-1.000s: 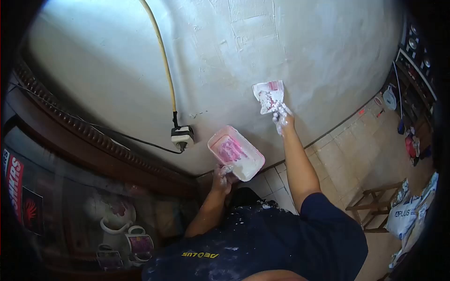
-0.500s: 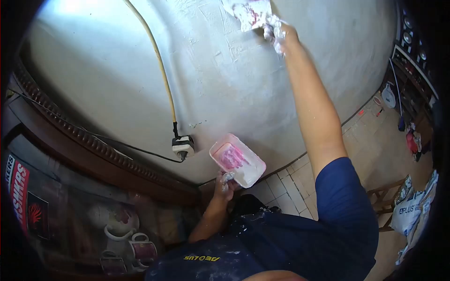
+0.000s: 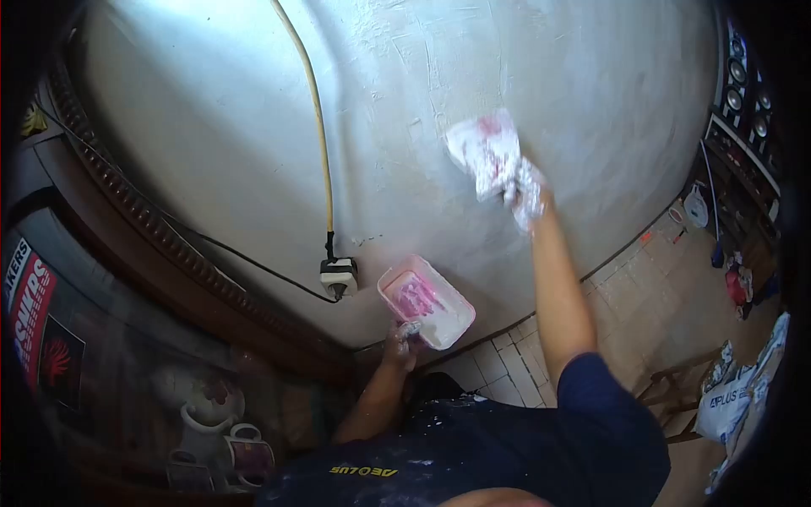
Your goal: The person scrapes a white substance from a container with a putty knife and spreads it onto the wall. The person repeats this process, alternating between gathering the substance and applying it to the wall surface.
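My right hand (image 3: 529, 196), smeared with white paste, is closed around a wide-bladed putty knife (image 3: 488, 150). White paste and a reddish patch cover its blade, which is at the grey plastered wall (image 3: 600, 110). Lower down, my left hand (image 3: 400, 345) grips the near side of a plastic tub (image 3: 439, 283). The tub is tilted toward me, showing white paste at its lower end and a pink-streaked bottom. Dabs of white paste also mark the left thumb.
Left of the tub, a socket block (image 3: 339, 275) hangs on a yellowish cable (image 3: 317, 110) against the wall. A dark wooden cabinet (image 3: 63, 182) with mugs (image 3: 250, 456) behind glass stands at left. To the right are tiled floor (image 3: 625, 325) and a printed white bag (image 3: 722, 410).
My right hand has moved down the wall with the putty knife, its arm bending lower. The tub in my left hand stays nearly in place. The view has shifted slightly.
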Demonstrator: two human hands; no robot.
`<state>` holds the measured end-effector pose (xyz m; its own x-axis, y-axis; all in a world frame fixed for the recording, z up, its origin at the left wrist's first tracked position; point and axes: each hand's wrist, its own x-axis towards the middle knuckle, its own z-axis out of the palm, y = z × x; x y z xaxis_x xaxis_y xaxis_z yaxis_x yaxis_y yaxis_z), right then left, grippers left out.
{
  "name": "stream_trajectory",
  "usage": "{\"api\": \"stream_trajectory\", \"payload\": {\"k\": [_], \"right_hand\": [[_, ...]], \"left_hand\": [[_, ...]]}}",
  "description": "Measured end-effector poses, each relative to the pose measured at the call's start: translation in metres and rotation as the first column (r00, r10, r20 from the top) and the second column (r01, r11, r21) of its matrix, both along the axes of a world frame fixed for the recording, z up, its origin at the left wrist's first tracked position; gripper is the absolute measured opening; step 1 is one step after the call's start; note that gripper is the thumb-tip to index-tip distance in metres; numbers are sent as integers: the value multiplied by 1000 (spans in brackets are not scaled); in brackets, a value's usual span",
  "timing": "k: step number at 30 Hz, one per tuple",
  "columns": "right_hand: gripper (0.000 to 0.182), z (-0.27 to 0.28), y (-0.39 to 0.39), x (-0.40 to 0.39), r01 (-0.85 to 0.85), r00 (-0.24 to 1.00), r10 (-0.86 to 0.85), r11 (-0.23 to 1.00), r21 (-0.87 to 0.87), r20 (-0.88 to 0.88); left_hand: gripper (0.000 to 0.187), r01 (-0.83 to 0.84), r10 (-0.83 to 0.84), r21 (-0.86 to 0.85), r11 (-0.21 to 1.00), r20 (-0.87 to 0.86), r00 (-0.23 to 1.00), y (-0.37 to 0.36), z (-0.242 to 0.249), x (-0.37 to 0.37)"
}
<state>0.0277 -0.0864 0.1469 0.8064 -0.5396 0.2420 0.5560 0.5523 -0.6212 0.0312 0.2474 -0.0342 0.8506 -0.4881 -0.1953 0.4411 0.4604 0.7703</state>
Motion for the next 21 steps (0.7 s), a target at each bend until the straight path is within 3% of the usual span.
{"api": "stream_trajectory", "payload": {"k": [1,3,5,7,8,11,12,13,14,15,16,19,21], "right_hand": [[23,61,5,-1,84,994,-80,995,-51,78],[18,141,-24,35,51,967,-4,983,-178,255],[20,203,-23,58,142,958,-104,981,-128,267],[21,215,-27,79,160,985,-146,973,-165,94],[20,182,-38,103,188,969,-174,980,-67,174],[18,58,-3,86,218,968,-231,967,-131,-93],[21,-10,-5,90,228,952,-254,960,-163,-168],[23,-81,-3,83,150,948,-175,982,-113,-267],[23,-115,20,59,266,897,-273,962,-69,-348],[22,-161,17,37,83,926,-114,991,-101,-359],[20,-188,21,17,16,939,29,991,129,-341],[21,-169,20,-17,17,933,44,986,164,-357],[20,-88,9,-17,12,980,-20,999,-44,-198]], "left_hand": [[45,17,-17,-11,1000,4,1000,1,0,0],[44,32,-31,-18,999,15,999,2,0,0],[43,21,-20,-44,999,2,1000,1,-1,-1],[42,4,-4,-10,1000,4,1000,-1,1,-2],[42,-19,19,15,1000,-7,1000,-1,0,-4],[42,43,-43,-7,999,-45,998,8,-30,8],[42,42,-42,-12,999,-51,998,10,-32,9],[42,34,-34,8,999,-51,998,11,-34,10],[42,28,-26,28,999,-46,999,8,-34,11],[42,30,-29,25,999,-41,999,6,-30,8],[43,-1,3,40,999,-35,999,6,-20,3],[45,-9,9,27,1000,-23,1000,3,-13,7],[47,13,-13,14,1000,-45,999,4,-20,8]]}}
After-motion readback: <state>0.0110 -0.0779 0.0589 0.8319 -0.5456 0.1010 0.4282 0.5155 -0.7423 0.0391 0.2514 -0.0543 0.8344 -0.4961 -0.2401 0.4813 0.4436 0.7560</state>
